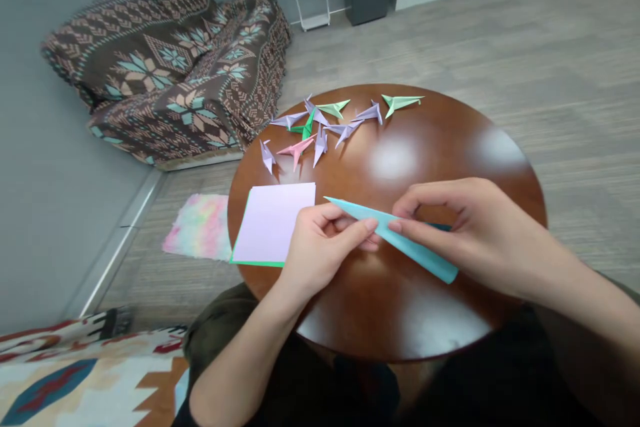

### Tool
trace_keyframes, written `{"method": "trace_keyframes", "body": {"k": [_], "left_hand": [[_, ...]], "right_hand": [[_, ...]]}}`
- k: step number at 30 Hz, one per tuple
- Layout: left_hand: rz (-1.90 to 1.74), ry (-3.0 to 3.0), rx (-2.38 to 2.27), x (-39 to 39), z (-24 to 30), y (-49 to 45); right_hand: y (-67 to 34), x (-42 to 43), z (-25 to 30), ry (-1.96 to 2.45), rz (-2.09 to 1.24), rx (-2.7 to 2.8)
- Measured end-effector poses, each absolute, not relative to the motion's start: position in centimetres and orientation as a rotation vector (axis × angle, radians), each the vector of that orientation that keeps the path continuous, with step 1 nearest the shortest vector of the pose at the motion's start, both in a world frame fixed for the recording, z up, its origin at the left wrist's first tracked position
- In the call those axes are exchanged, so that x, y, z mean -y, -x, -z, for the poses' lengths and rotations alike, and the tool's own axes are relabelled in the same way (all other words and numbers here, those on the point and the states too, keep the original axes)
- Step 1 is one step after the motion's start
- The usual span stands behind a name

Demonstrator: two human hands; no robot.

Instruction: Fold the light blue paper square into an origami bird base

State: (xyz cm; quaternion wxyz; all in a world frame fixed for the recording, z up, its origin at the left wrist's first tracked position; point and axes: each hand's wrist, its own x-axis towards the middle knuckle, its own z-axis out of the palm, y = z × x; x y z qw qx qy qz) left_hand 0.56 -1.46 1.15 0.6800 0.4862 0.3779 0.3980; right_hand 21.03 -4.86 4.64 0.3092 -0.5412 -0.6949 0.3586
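Observation:
A light blue sheet of origami paper (423, 255), folded over into a long narrow shape, is held between my two hands above the round table. Near its pointed left end, my left hand (325, 240) pinches it between thumb and fingers. Around the middle of its upper edge, my right hand (455, 227) grips it with thumb and forefinger. A darker blue part of the paper shows behind the right thumb. Beside my left hand lies a stack of square paper (277, 220), lilac on top with a green edge showing beneath.
Several folded paper cranes (299, 148) in lilac, green and pink sit along the far left of the brown round table (430, 153). Beyond it stands a sofa with a patterned cover (165, 80). A pastel fluffy mat (197, 227) lies on the floor to the left.

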Motion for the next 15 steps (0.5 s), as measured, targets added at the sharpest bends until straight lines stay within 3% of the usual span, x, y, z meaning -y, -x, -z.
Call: {"method": "trace_keyframes", "body": {"k": [15], "left_hand": [[-1.045,-1.046,-0.856,0.77,-1.24,0.32]], "right_hand": [[-21.56,4.59,-4.98,1.501,-1.35,1.627]]}}
